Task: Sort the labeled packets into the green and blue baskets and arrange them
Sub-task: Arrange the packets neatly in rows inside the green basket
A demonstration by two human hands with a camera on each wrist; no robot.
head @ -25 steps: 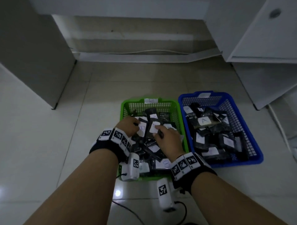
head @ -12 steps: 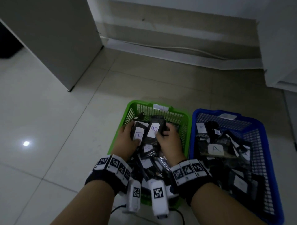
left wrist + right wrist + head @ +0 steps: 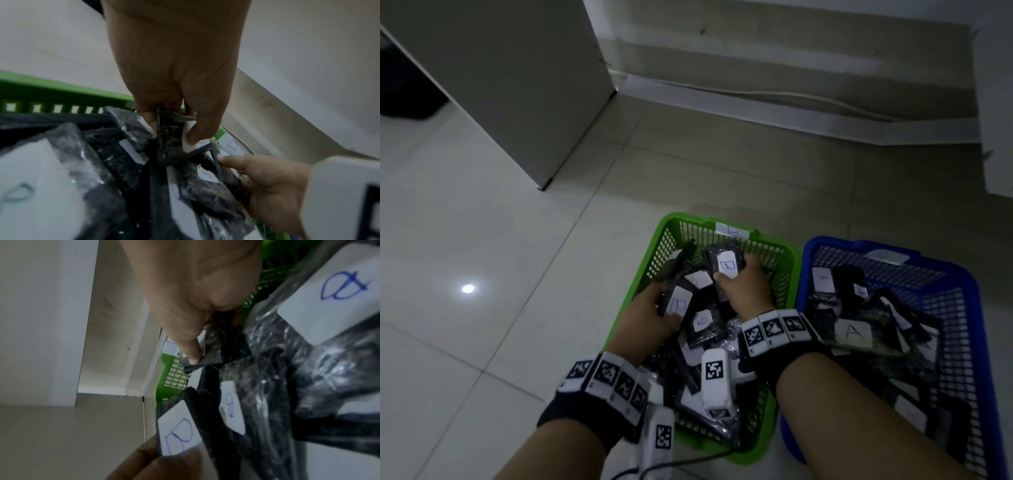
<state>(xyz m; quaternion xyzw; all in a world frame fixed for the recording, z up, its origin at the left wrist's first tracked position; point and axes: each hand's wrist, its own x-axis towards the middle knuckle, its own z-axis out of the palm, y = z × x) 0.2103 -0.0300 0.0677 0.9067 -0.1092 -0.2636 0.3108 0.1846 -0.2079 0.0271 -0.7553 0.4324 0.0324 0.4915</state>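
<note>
Both hands are inside the green basket (image 3: 650,250), which is full of black packets with white "B" labels. My left hand (image 3: 650,320) pinches one B packet (image 3: 678,305) between thumb and fingers; the left wrist view shows the thumb on that packet's label (image 3: 190,139). My right hand (image 3: 744,287) grips another B packet (image 3: 726,265) near the basket's far wall, thumb on its label; the packet (image 3: 207,350) shows in the right wrist view too. The blue basket (image 3: 976,284) to the right holds black packets labelled "A" (image 3: 852,330).
Both baskets stand side by side on a pale tiled floor. A grey cabinet (image 3: 517,85) stands at the back left, a wall with a cable (image 3: 774,94) runs behind, and white furniture (image 3: 996,102) is at the right. Wrist camera units (image 3: 715,380) hang over the green basket's near edge.
The head view has swung so the baskets sit lower right. Both hands went from pressing on the pile to each holding a B packet, the right one now nearer the far wall.
</note>
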